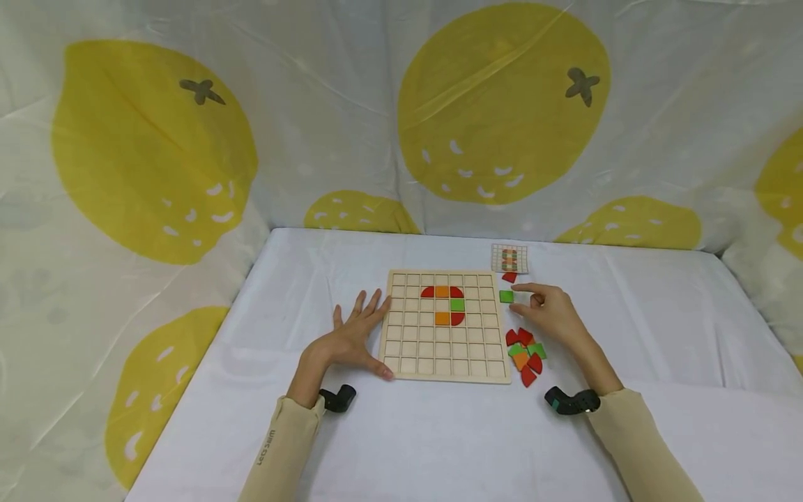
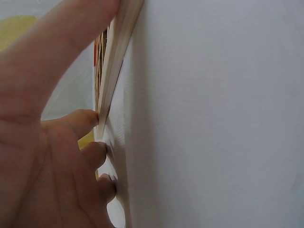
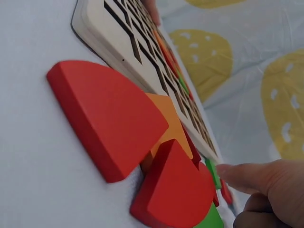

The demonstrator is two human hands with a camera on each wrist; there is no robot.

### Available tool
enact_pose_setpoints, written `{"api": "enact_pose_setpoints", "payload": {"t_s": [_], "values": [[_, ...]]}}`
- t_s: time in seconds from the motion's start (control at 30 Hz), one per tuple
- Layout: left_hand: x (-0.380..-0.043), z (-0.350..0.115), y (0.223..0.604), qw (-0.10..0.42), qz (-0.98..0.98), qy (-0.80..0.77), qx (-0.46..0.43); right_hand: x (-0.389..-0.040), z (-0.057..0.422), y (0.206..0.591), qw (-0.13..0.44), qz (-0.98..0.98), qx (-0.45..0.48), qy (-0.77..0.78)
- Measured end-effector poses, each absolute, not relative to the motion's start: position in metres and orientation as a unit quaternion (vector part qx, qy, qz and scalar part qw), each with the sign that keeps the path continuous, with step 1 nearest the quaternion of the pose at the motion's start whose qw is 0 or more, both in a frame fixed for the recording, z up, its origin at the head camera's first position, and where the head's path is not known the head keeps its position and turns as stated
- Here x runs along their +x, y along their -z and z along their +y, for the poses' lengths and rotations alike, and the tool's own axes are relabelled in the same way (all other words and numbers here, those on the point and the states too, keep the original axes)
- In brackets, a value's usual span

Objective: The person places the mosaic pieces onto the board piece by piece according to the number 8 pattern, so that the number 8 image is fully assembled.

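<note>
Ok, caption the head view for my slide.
Left hand spread against the gridded board, right hand beside a green square tile.

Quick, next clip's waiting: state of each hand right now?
Left hand: open, fingers spread at the left side of the wooden board.
Right hand: at the green square; whether it grips it cannot be told.

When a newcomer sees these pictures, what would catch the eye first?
Probably the huge yellow lemons printed on the backdrop. Then the red quarter-circles, orange squares and green square set in the pale wooden grid board, between the left hand and right hand; loose tiles of the same colours lie beside the board's right edge.
</note>
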State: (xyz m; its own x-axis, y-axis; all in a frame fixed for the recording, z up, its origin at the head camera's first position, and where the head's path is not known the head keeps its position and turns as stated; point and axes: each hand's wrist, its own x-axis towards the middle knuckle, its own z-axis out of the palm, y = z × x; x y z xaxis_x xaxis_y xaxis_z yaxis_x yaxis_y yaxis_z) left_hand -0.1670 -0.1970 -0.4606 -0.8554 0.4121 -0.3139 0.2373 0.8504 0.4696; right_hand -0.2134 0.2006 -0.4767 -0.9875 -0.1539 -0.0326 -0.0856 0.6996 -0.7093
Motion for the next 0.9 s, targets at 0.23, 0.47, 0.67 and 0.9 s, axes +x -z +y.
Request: {"api": "enact_pose_setpoints", "payload": {"t_s": [0.23,0.47,0.67,0.9], "values": [[-0.167,-0.197,0.459,0.205,0.940,-0.209,0.176,-0.217,0.200,0.482,0.030,0.926,-0.062,0.372],[-0.166,-0.197,0.458,0.203,0.939,-0.211,0.177,-0.213,0.207,0.477,0.069,0.924,-0.059,0.371],[-0.166,-0.197,0.458,0.203,0.938,-0.216,0.179,-0.215,0.220,0.478,0.091,0.917,-0.069,0.383],[-0.165,-0.198,0.458,0.203,0.937,-0.220,0.180,-0.218,0.222,0.482,0.094,0.911,-0.083,0.394]]}}
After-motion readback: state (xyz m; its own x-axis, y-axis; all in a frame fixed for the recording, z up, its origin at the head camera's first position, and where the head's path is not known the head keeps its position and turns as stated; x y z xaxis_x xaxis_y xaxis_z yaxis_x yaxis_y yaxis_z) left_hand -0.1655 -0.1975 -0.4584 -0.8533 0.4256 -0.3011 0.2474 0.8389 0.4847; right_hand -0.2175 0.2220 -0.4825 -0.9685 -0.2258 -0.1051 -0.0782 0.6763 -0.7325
